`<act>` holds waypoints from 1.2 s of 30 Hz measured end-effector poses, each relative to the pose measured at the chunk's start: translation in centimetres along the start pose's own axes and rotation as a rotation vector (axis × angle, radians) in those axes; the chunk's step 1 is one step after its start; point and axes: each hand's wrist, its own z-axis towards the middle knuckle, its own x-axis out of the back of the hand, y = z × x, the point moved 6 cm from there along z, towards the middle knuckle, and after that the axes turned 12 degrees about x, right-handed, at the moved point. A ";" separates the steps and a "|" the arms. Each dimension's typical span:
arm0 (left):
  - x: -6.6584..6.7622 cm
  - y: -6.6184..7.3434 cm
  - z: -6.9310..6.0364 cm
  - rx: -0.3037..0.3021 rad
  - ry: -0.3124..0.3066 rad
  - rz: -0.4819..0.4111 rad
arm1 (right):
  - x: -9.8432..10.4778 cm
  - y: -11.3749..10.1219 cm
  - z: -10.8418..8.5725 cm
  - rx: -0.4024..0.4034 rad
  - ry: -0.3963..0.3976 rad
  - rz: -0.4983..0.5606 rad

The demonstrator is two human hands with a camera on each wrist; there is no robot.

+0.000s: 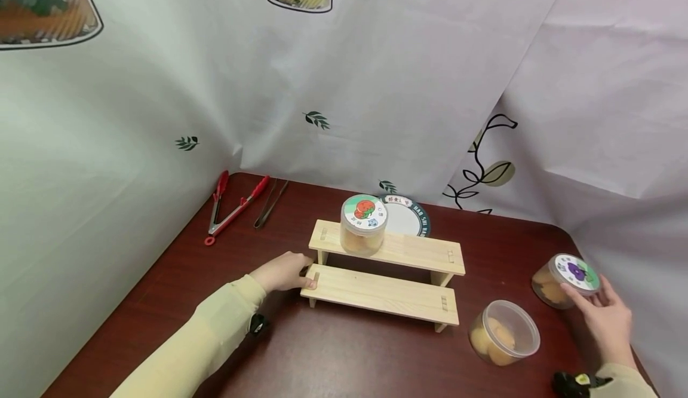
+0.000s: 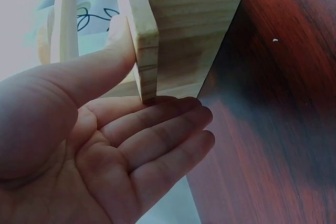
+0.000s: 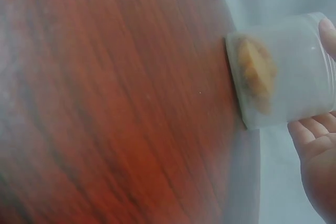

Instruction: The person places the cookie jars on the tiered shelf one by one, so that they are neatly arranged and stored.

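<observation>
A two-step wooden shelf [image 1: 376,290] stands mid-table; my left hand [image 1: 285,271] grips the left end of its lower step. In the left wrist view the thumb of my left hand [image 2: 126,129] lies on the wooden board [image 2: 142,30], fingers beneath it. On the upper step sits a lidded jar [image 1: 364,233] with a tomato picture. At the right, my right hand [image 1: 607,320] holds a lidded jar [image 1: 553,284] with a purple picture. The right wrist view shows that jar [image 3: 289,72] with brown pieces inside, between thumb and fingers of my right hand [image 3: 320,156].
An uncovered jar [image 1: 503,333] with yellowish round pieces stands right of the shelf. Behind the shelf lies a round plate [image 1: 403,216]. Red-handled tongs [image 1: 236,211] and metal tweezers [image 1: 269,207] lie at the back left. Patterned cloth [image 1: 376,87] hangs around the table.
</observation>
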 end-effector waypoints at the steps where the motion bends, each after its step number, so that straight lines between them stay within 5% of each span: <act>1: 0.0 0.0 0.0 0.004 -0.005 -0.001 | 0.0 0.0 0.0 -0.006 0.003 0.001; 15: 0.2 0.1 0.1 0.002 -0.011 -0.005 | -0.4 0.0 -0.6 -0.106 0.111 0.191; 36: 0.0 -0.2 0.1 0.006 -0.005 -0.028 | -1.4 -6.5 -2.1 0.098 0.040 0.173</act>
